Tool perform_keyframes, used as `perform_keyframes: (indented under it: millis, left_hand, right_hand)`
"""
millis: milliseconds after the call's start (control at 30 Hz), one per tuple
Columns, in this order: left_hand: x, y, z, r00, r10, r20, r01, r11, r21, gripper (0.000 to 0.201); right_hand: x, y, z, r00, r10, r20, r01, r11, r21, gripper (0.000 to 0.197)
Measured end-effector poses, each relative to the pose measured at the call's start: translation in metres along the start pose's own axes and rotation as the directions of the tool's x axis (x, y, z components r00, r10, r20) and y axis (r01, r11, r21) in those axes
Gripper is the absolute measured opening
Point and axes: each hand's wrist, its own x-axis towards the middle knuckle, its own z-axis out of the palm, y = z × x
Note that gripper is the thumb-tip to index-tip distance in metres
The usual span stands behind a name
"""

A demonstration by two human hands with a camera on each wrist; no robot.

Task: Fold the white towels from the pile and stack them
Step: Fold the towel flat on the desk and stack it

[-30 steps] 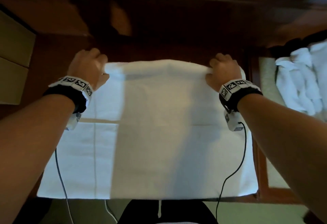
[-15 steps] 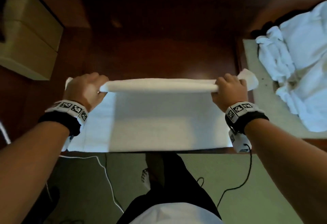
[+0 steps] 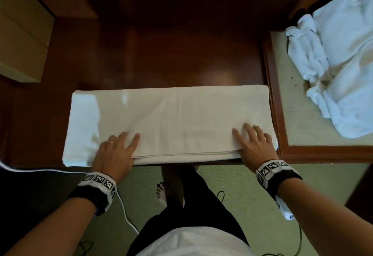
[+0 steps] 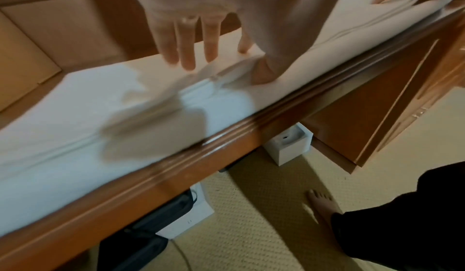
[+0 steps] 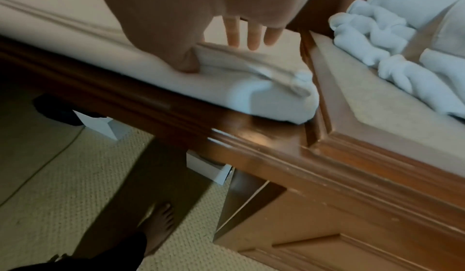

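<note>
Nearest, the left hand [image 3: 114, 155] and right hand [image 3: 253, 146] lie flat on the near edge of the towel [image 3: 171, 122], fingers [image 3: 133, 140] straight and spread, pressing the cloth and gripping nothing. The towel lies as a long band, folded over on itself, along the near edge of the worktop [image 3: 181, 43], its hemmed edge just inside the worktop's lip and its right end close against the raised frame of the next surface. It looks soft, light and limp, thick enough to hold a crease yet apt to slide over polished wood. My judgement is that the next fold wants a pinch at the two corners of one short end, all layers caught together, while the other end is left lying or held down.

Farther off to the right, the pile [image 3: 339, 57] of crumpled white towels sits on that neighbouring surface, well apart from the hands. At far left stands a box [image 3: 18, 33]. No stack of folded towels shows in any view.

The head view alone gives the whole band and both ends. The left wrist view shows the left thumb [image 4: 264, 74] pressing beside a small ridge in the layers, plus the white boxes under the worktop. The right wrist view shows the towel's right end [image 5: 276, 100] bulging, its layers uneven at the corner, which looks flat from above. Both wrist views are blurred.
</note>
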Motion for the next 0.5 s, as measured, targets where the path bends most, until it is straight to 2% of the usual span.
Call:
perform_keyframes:
  millis: [100,167,267,333,400,500]
  left_hand:
    - [0.018,0.003,-0.003,0.998,-0.04,0.047,0.044,0.995,-0.089,0.082]
    - [0.041,-0.006,-0.005,0.994,-0.096,0.054,0.102,0.987,-0.121,0.081]
    - [0.065,-0.021,-0.017,0.992,-0.072,0.101,0.086,0.987,-0.139,0.09]
    - [0.058,-0.021,-0.016,0.996,-0.058,0.065,0.066,0.988,-0.142,0.092]
    - [0.04,-0.015,-0.008,0.998,-0.041,0.039,0.045,0.994,-0.102,0.096]
    - [0.03,-0.013,0.004,0.996,-0.044,0.077,0.05,0.995,-0.085,0.1]
  right_hand:
    - [0.018,0.006,0.001,0.996,-0.017,0.092,0.007,0.993,0.114,0.076]
    - [0.039,0.011,-0.01,0.995,-0.015,0.094,-0.004,0.981,0.195,0.079]
    - [0.055,0.02,-0.025,0.999,0.031,0.031,-0.039,0.959,0.281,0.076]
    - [0.047,0.026,-0.02,0.997,0.059,-0.058,-0.038,0.95,0.31,0.077]
    - [0.029,0.031,-0.004,0.992,0.025,-0.123,0.011,0.959,0.283,0.081]
    - [0.016,0.035,0.02,0.992,-0.021,-0.121,0.047,0.976,0.214,0.083]
